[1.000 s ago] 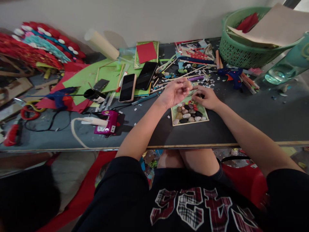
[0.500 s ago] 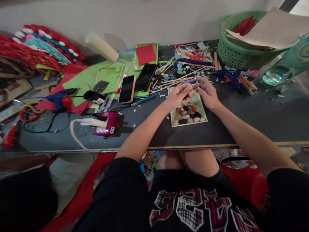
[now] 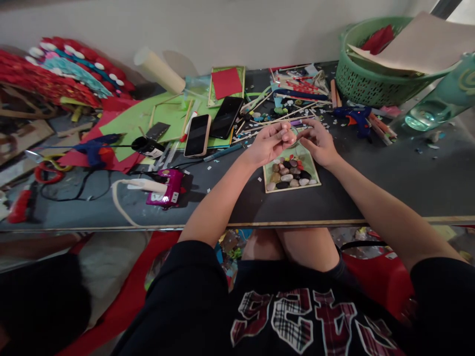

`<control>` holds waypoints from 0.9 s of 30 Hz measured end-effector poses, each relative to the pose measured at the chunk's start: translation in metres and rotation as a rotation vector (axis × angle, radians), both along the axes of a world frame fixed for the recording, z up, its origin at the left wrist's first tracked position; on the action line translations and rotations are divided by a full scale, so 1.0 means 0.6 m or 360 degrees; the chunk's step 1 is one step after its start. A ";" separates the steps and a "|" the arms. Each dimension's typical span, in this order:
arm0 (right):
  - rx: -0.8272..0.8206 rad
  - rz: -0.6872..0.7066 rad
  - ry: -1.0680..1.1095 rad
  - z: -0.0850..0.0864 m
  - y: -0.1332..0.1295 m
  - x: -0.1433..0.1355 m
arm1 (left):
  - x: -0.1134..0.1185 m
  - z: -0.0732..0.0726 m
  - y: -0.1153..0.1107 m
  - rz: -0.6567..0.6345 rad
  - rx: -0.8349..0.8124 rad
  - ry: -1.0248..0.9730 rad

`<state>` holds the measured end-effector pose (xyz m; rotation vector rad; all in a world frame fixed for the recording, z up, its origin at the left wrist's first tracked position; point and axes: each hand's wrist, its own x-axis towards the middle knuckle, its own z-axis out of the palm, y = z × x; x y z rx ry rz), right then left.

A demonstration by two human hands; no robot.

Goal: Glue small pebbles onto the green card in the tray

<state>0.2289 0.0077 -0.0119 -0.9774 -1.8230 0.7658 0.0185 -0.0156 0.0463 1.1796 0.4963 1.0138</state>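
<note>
Above a small framed panel (image 3: 267,184), my left hand (image 3: 270,143) is closed in a pinch, palm side partly turned up. What its fingertips hold is too small to make out. My right hand (image 3: 319,143) is bent close beside it, thumb and fingers drawn together around something thin that I cannot name. A narrow gap separates the two hands. Several smooth pebbles (image 3: 287,178), brown, black and pale, cover the lower part of the panel. The panel's upper part is pale green and partly hidden by my hands.
Behind my hands lie thin wooden sticks (image 3: 260,129) and scraps. Two phones (image 3: 197,136) and a purple power adapter (image 3: 166,188) are left. One blue glue gun (image 3: 356,118), a green basket (image 3: 371,81) and a bottle (image 3: 434,101) stand right. Scissors (image 3: 48,170) lie far left.
My left hand has turned and opened its palm slightly upward, its fingers still pinched. My right hand stays almost in place. The view has shifted a little.
</note>
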 end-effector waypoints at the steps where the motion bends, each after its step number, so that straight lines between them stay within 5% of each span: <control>1: -0.0009 0.0003 0.0006 0.000 0.000 0.000 | -0.001 -0.001 0.000 -0.0005 0.0013 0.0005; 9: -0.0066 0.0032 -0.0004 0.006 -0.002 0.002 | -0.011 0.005 -0.005 -0.0011 0.0236 0.0143; 16: -0.0073 0.0083 0.0010 0.010 -0.006 0.001 | -0.030 -0.015 0.004 -0.0300 0.0177 0.0136; 23: -0.0028 0.0017 -0.0046 0.026 -0.015 -0.001 | -0.038 -0.027 0.015 -0.0176 0.0296 0.0191; 27: 0.0105 -0.0083 -0.0116 0.038 -0.014 0.007 | -0.033 -0.032 0.022 0.0020 0.0563 0.0589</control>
